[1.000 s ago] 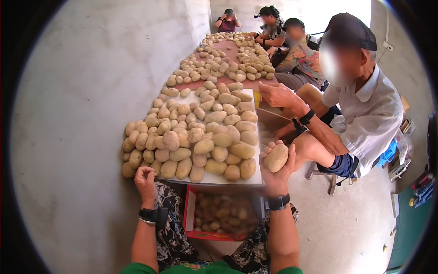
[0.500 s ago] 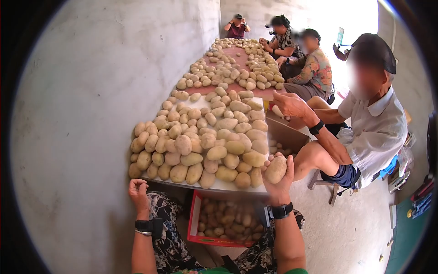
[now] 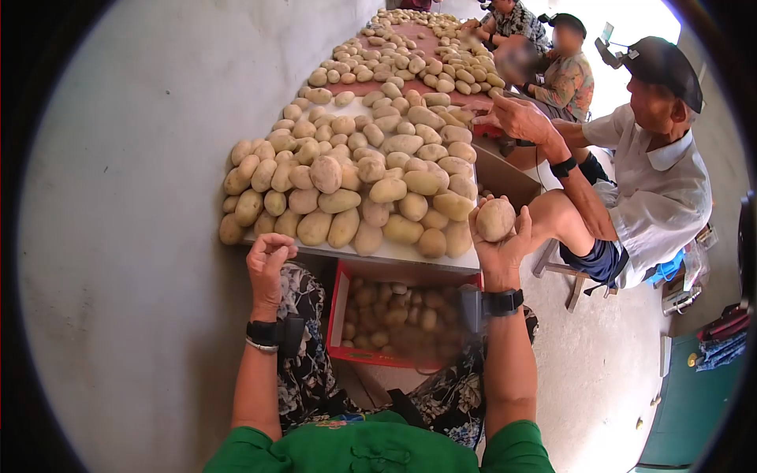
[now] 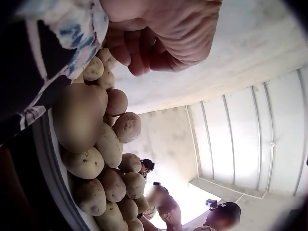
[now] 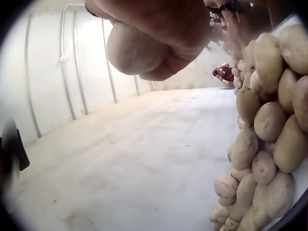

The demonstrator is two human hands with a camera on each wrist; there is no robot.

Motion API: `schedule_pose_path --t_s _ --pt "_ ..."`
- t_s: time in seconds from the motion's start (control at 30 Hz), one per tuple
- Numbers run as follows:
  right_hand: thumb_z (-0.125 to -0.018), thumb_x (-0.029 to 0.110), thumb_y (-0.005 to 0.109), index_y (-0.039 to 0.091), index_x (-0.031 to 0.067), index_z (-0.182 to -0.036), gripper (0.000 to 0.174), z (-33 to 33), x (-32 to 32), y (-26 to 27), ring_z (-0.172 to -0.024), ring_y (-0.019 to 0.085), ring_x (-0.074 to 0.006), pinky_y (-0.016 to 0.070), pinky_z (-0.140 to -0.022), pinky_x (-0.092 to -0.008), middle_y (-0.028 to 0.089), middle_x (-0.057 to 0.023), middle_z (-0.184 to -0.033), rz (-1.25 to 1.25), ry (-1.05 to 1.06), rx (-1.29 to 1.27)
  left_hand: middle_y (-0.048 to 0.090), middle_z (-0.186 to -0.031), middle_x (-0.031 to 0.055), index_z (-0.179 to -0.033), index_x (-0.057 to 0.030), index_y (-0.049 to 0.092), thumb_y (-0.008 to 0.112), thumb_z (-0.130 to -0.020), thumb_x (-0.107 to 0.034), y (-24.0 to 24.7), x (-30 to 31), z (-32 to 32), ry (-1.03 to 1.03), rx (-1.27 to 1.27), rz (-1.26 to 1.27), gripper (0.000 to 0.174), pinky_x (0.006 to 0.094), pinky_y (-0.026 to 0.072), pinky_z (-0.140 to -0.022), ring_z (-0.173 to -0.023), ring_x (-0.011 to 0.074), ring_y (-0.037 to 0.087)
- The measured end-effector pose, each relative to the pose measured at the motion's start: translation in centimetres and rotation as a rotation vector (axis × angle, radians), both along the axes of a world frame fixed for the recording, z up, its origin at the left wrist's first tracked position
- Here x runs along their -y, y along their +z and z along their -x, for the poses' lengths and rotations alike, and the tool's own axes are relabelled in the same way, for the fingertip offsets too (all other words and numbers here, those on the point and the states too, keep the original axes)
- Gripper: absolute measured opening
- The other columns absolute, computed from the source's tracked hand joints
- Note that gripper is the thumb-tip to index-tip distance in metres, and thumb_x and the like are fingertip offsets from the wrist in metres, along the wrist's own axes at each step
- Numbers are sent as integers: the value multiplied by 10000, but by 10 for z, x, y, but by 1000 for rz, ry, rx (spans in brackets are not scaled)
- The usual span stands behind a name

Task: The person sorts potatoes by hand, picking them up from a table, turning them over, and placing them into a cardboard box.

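Observation:
My right hand holds a tan potato on upturned fingers and palm, just off the table's near right corner. In the right wrist view the fingers of that hand wrap the potato. At the near left edge of the table my left hand has loosely curled fingers and nothing in it. The left wrist view has this hand beside the potatoes, its fingers bent inward. Piled potatoes cover much of the white tabletop.
Under the near edge, between the knees, a red box contains many potatoes. A cardboard box stands right of the table. A person in a white shirt sits at the right, others farther back. The wall borders the left side.
The potato in my right hand has turned, from a long side to a rounder face. My left hand has come up to the table's edge. The head view has shifted.

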State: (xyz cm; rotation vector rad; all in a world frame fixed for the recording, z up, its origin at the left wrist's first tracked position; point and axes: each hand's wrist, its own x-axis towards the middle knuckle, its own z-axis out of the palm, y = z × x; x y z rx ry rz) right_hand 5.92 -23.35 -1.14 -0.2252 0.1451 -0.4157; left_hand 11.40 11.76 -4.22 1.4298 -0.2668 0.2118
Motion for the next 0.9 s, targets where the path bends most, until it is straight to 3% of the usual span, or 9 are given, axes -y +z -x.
schedule_pose_path --t_s 0.1,0.13,0.2,0.3,0.57,0.7,0.77,0.83,0.9 --pt "-834 419 522 495 73 -1057 412 0 -4 4 -974 536 -292 470 -789 -456 551 -135 -1041 35 -5 -13 605 -943 98 -1009 -11 524 497 -823 -63 -6 -4 -2 -193 -73 66 195 292 485 -816 -846 162 597" --pt "-834 419 522 495 73 -1057 412 1 -5 5 -974 536 -292 470 -789 -456 551 -135 -1041 44 2 -15 596 -988 114 -1051 -16 507 498 -842 -112 -2 -1 -3 -345 -161 286 230 305 477 -833 -892 178 589" --pt "-839 395 529 495 78 -1063 389 0 -12 5 -934 555 -270 480 -777 -433 561 -127 -1004 73 16 -6 549 -1126 157 -1178 -37 441 447 -900 -307 0 0 -6 -563 -263 495 387 376 444 -887 -1030 248 542" --pt "-854 356 526 495 83 -1072 351 -5 -8 -5 -862 578 -237 504 -721 -380 571 -113 -955 85 132 64 527 -1161 163 -1197 -53 435 405 -912 -363 2 12 -7 -789 -448 677 422 418 420 -901 -1053 285 526" --pt "-889 251 526 524 60 -1041 245 -12 -63 -12 -767 575 -131 495 -623 -266 569 -37 -887 814 121 -135 485 -1206 192 -1226 -47 393 331 -940 -390 -15 32 -21 -810 -641 425 451 433 463 -852 -1056 313 527" --pt "-913 239 497 512 53 -1074 248 -16 -96 -24 -781 551 -87 474 -651 -231 571 -24 -953 770 303 -157 484 -1206 192 -1236 -56 377 337 -944 -368 -7 35 -18 -898 -699 398 429 429 485 -820 -1040 315 539" --pt "-920 225 478 452 38 -1178 320 -7 -105 -14 -896 538 -109 473 -729 -262 537 -52 -1065 960 348 -142 481 -1214 174 -1245 -77 368 339 -941 -386 -10 40 -17 -884 -743 375 435 443 485 -818 -1041 304 540" --pt "-920 160 429 369 11 -1270 385 -6 -122 -10 -1103 455 -176 398 -916 -319 437 -102 -1232 710 530 -79 497 -1196 151 -1237 -88 378 370 -931 -391 -8 42 -14 -885 -736 401 430 423 496 -791 -1032 280 547" --pt "-917 151 432 319 9 -1299 423 -2 -141 -3 -1121 439 -179 388 -921 -313 419 -108 -1251 816 496 -50 512 -1178 128 -1229 -99 388 401 -922 -395 -8 41 -16 -907 -735 414 426 403 506 -765 -1022 256 555"
